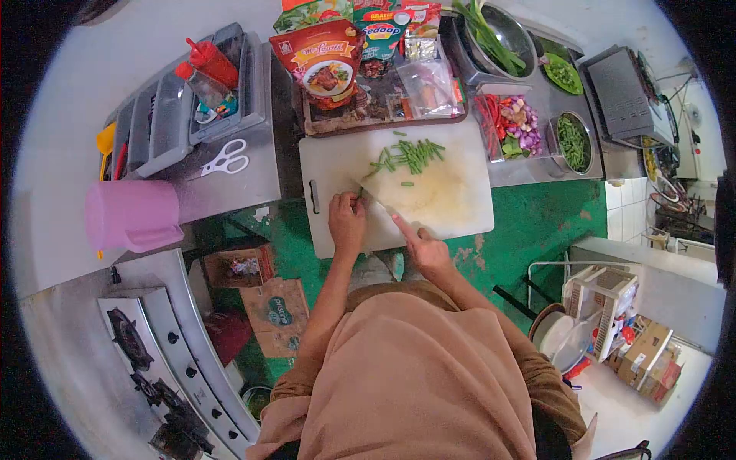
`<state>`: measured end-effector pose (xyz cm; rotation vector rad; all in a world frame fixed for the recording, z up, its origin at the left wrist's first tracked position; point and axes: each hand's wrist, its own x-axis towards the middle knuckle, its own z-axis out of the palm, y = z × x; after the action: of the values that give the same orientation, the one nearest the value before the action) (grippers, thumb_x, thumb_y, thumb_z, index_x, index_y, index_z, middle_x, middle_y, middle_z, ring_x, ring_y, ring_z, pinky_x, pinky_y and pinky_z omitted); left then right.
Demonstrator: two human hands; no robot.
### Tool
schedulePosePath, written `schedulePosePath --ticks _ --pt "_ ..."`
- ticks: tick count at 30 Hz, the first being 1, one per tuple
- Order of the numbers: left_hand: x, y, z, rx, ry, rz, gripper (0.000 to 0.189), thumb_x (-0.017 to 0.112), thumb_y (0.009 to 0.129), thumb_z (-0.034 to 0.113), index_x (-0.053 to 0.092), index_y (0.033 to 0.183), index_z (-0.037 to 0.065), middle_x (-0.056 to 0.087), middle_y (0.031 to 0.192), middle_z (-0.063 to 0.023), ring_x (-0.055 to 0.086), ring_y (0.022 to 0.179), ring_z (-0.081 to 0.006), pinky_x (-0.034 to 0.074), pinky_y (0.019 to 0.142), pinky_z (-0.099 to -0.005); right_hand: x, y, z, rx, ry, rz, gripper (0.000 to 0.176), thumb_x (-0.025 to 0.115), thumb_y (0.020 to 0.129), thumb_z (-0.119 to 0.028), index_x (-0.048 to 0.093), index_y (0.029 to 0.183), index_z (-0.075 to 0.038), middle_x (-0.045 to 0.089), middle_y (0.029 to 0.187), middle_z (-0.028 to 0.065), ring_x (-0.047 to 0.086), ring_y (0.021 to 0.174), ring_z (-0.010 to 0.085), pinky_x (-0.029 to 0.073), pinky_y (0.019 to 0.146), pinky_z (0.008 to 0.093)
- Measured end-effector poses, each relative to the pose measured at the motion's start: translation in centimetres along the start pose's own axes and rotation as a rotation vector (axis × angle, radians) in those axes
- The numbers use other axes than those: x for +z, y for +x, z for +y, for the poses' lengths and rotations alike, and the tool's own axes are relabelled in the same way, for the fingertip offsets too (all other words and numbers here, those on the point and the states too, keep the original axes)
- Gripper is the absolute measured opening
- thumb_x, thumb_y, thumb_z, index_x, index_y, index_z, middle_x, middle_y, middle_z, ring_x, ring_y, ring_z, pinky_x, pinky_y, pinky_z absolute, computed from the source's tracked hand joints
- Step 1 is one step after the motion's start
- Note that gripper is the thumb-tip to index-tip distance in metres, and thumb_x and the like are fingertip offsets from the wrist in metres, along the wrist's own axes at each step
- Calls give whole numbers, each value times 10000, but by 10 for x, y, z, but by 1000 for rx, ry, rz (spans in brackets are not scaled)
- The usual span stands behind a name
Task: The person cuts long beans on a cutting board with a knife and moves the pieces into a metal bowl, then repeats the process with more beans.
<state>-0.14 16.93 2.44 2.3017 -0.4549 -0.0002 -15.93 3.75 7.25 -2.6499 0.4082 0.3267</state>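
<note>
On the white cutting board (460, 207), my right hand (427, 249) is closed round a knife, its index finger stretched along the spine. The knife blade (376, 201) points up and left, its edge beside the fingertips of my left hand (347, 222). My left fingers are curled on the board and pinch the end of a green bean, mostly hidden beneath them. Cut green bean pieces (415, 156) lie in a loose pile above the blade, and one short piece (407, 184) lies apart below them.
A tray (383, 126) with seasoning packets stands behind the board. To the right are a container of chillies and shallots (521, 126), a bowl of cut beans (572, 143) and a large metal bowl (510, 38). White scissors (228, 159) and a pink pitcher (132, 215) are at left.
</note>
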Motion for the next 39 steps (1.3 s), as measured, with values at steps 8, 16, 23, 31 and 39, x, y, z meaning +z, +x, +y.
schedulePosePath --ticks 8,16,23,31,39 --pt "-15 -2 5 -76 -49 -27 185 673 804 102 583 951 36 592 883 -125 587 853 -328 475 768 -425 -4 -1 11 -36 554 41 518 443 988 -201 317 1480 -300 622 1078 219 622 855 436 501 782 495" --pt "-11 -6 0 -29 26 46 135 657 799 68 597 915 34 566 879 -122 570 871 -321 463 763 -431 -9 -11 -3 -36 256 -26 570 467 975 -238 256 1487 -374 615 863 227 622 698 437 510 660 540" --pt "-5 -2 -2 -57 83 31 106 648 793 104 611 865 36 569 875 -118 567 876 -326 469 752 -437 4 -10 -3 -97 85 49 645 514 932 -208 244 1496 -366 598 859 225 630 607 394 510 521 512" --pt "-9 -4 -12 -92 -21 54 102 657 814 114 617 860 32 588 832 -106 595 804 -292 484 716 -404 2 2 2 -24 264 10 634 498 934 -164 261 1492 -347 605 920 235 628 707 433 522 656 526" --pt "-82 -60 -124 -312 50 478 107 660 839 98 625 873 3 631 788 -93 602 728 -191 490 685 -320 -25 8 8 117 463 152 450 448 996 -176 412 1443 -218 600 1192 217 600 1036 414 489 866 444"
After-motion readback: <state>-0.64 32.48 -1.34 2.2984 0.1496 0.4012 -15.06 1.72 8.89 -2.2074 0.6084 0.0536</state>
